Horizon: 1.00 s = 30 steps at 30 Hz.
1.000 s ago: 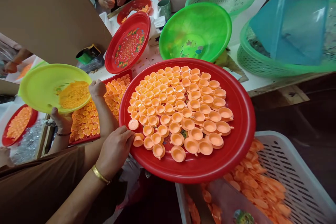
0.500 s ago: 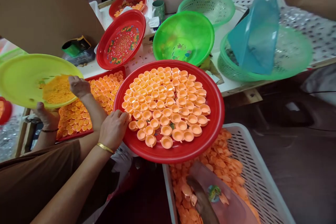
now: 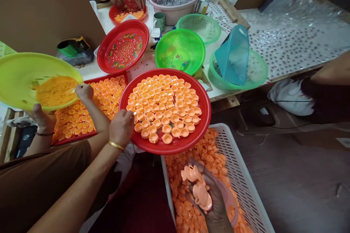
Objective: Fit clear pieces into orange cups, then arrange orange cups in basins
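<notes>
My left hand [image 3: 121, 127], with a gold bangle at its wrist, is closed at the left rim of a round red tray [image 3: 175, 148]. What its fingers hold, if anything, is hidden. Small orange plastic cups [image 3: 167, 138] with tiny side tabs lie spread over the tray, mostly mouth up. Lower right, my right hand [image 3: 216, 196] is curled palm up around several orange plastic cups [image 3: 202, 196]. It is above a pale slotted crate [image 3: 240, 167] filled with loose orange pieces. A translucent pinkish scoop-like plastic piece [image 3: 228, 196] lies in the crate beside that hand.
At left, a co-worker's hands [image 3: 84, 93] hold a yellow basin [image 3: 16, 80] with orange powdery stuff over a red tray of cups [image 3: 109, 94]. Green [image 3: 180, 49] and red basins [image 3: 123, 47] stand beyond. A blue scoop [image 3: 235, 58] sits in a green colander [image 3: 258, 69].
My right hand has risen from the crate and turned up, showing orange cups in it. The view has shifted, bringing more of the table at right into sight. My left hand stays by the tray rim.
</notes>
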Motion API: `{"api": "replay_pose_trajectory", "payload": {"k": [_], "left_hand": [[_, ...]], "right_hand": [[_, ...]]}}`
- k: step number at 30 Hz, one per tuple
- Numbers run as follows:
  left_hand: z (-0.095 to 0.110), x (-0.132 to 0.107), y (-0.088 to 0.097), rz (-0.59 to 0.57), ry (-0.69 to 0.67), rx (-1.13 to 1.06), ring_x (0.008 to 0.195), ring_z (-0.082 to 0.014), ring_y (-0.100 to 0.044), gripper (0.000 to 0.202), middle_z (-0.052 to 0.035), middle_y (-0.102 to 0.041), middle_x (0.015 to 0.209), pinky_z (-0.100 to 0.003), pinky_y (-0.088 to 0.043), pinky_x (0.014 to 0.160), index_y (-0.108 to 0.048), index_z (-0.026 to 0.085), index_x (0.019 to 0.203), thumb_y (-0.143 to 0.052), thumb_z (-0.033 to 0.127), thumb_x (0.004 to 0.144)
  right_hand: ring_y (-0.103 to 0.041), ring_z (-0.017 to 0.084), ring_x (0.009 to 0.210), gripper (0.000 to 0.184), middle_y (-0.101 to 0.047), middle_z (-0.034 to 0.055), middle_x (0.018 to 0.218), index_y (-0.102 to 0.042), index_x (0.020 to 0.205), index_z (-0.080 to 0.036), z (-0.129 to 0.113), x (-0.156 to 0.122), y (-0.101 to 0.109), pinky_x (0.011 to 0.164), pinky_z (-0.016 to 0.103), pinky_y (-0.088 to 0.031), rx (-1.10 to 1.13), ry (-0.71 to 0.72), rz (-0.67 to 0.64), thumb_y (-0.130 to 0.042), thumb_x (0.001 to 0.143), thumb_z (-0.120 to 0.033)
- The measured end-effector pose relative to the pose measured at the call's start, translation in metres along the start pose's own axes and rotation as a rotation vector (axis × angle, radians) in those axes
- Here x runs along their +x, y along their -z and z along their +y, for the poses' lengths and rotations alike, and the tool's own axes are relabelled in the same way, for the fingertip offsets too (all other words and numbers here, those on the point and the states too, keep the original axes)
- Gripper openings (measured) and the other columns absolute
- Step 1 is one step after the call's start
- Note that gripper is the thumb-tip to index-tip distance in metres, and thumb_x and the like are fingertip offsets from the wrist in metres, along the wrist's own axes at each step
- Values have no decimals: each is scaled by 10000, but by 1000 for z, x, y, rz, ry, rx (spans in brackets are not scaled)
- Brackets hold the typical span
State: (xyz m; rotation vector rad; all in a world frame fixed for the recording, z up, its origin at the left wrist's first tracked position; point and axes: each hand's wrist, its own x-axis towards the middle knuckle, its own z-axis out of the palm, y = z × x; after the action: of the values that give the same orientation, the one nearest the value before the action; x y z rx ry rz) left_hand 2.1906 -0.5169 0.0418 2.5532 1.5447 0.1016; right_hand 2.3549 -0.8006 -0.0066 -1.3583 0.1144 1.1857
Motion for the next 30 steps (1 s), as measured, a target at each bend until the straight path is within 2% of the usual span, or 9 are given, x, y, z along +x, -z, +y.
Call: {"api": "replay_pose_trajectory", "payload": {"k": [3, 5, 10, 13, 16, 18, 25, 27, 30], "left_hand": [[27, -29, -11, -104, -366, -134, 757, -159, -518, 179, -50, -561, 863, -265, -400, 664, -631, 212, 881, -459, 259, 893], [35, -39, -18, -166, -425, -79, 754, -176, -497, 183, -54, -544, 827, -284, -393, 657, -634, 212, 858, -458, 241, 898], [32, -36, -14, -160, -315, 48, 773, -201, -481, 184, -68, -532, 832, -302, -381, 652, -641, 213, 922, -458, 224, 901], [44, -36, -13, -139, -359, -13, 777, -191, -483, 167, -59, -538, 851, -296, -382, 666, -632, 218, 948, -475, 238, 897], [65, -38, -21, -171, -483, -53, 785, -196, -491, 173, -60, -549, 850, -299, -377, 654, -631, 212, 859, -477, 277, 901], [71, -36, -25, -189, -491, -19, 790, -207, -502, 211, -70, -554, 837, -304, -374, 640, -629, 199, 796, -468, 282, 904], [50, -19, -13, -232, -348, 110, 791, -239, -540, 210, -94, -564, 800, -323, -396, 633, -666, 173, 821, -481, 248, 886], [52, -21, -4, -189, -292, -16, 809, -238, -546, 204, -93, -570, 810, -325, -415, 661, -677, 167, 874, -500, 268, 880], [64, -32, 12, -186, -276, -481, 818, -187, -552, 261, -71, -580, 896, -295, -443, 715, -638, 196, 1071, -515, 324, 880]], "right_hand": [[-634, 185, 551, 270, -716, 42, 825, -680, 910, -211, -15, -4, -36, 399, 275, -484, 182, -82, 0, -690, 677, -347], [-635, 168, 557, 216, -713, 24, 800, -681, 855, -216, -21, -5, -57, 403, 247, -476, 269, -122, -19, -700, 673, -331], [-670, 172, 693, 208, -710, 2, 819, -667, 824, -224, -28, -2, -91, 629, 297, -557, 437, -217, -55, -716, 637, -300], [-677, 201, 791, 206, -715, 21, 864, -648, 788, -218, -31, -2, -97, 722, 341, -560, 488, -233, -27, -719, 607, -287], [-678, 201, 767, 195, -715, 30, 838, -630, 777, -214, -35, -5, -96, 630, 303, -560, 506, -228, -9, -706, 606, -272], [-678, 201, 742, 207, -712, 31, 820, -623, 793, -215, -39, -7, -96, 538, 266, -538, 521, -266, -8, -699, 610, -274], [-663, 159, 683, 216, -707, 10, 769, -652, 818, -183, -57, -3, -108, 557, 226, -535, 622, -298, 101, -692, 605, -194], [-663, 150, 684, 221, -709, 4, 770, -659, 834, -184, -60, -1, -112, 581, 221, -538, 627, -301, 116, -706, 619, -195], [-670, 149, 746, 230, -712, 0, 811, -661, 867, -187, -60, 1, -116, 656, 231, -544, 603, -277, 101, -719, 644, -209]]}}
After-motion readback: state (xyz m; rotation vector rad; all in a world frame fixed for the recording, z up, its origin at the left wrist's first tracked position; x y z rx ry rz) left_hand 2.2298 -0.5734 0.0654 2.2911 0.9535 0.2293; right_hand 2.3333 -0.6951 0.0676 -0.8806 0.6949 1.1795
